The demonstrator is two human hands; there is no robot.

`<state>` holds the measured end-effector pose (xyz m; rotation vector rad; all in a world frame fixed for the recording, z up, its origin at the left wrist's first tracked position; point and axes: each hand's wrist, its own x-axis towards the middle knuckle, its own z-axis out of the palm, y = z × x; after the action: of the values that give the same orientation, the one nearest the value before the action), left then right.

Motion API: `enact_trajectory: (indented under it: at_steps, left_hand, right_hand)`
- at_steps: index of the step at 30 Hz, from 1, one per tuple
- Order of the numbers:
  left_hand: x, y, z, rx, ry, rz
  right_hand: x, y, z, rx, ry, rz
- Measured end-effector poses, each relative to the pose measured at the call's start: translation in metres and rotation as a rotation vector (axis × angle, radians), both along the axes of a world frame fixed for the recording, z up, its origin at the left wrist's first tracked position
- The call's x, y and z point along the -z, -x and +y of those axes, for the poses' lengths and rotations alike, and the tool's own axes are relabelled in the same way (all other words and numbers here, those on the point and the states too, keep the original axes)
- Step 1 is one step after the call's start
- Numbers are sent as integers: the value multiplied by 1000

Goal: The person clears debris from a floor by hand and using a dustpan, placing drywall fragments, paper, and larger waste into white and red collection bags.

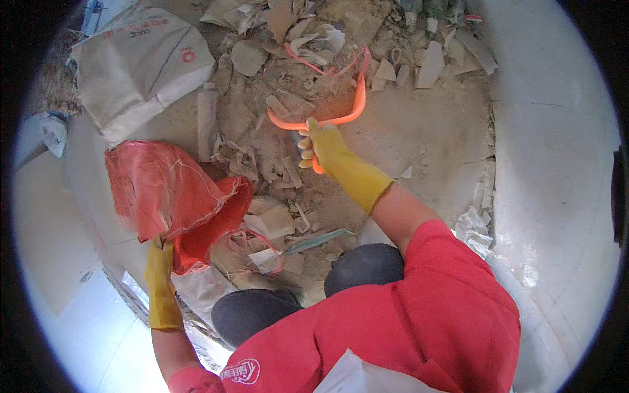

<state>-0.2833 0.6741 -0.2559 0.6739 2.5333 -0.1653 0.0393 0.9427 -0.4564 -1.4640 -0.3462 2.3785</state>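
My left hand [164, 282], in a yellow rubber glove, grips the edge of a red woven sack [162, 186] whose mouth hangs toward the debris. My right hand [322, 147], gloved the same way, is closed around a bright orange curved strip or hose [348, 117]; what it is exactly, I cannot tell. One end curves up to the right, another bends left, and a short end shows below my fist. Beneath lies a heap of dusty rubble [275, 162] with broken pieces and scraps. Pink string [304, 61] lies beyond the orange piece.
A whitish woven sack [142, 69] bearing writing lies at the upper left. Beside it is a dusty bottle or tube [207, 118]. A pale wall [550, 147] runs along the right. Near my knees are a green strip [319, 240], red string and crumpled plastic [472, 228].
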Motion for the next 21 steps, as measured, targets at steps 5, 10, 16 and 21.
enact_trajectory:
  at_steps: [5, 10, 16, 21]
  left_hand:
    - [-13, 4, -25, 44, -19, 13]
    - [16, 26, -89, -106, -23, 7]
    - [33, 7, -104, -175, -137, -65]
    - [3, -4, -80, -188, -35, -18]
  right_hand:
    - [10, 27, 10, 147, 28, 56]
    - [2, 19, 22, 371, 218, 148]
    - [23, 22, 37, 339, 247, 87]
    - [44, 8, 26, 319, 170, 93]
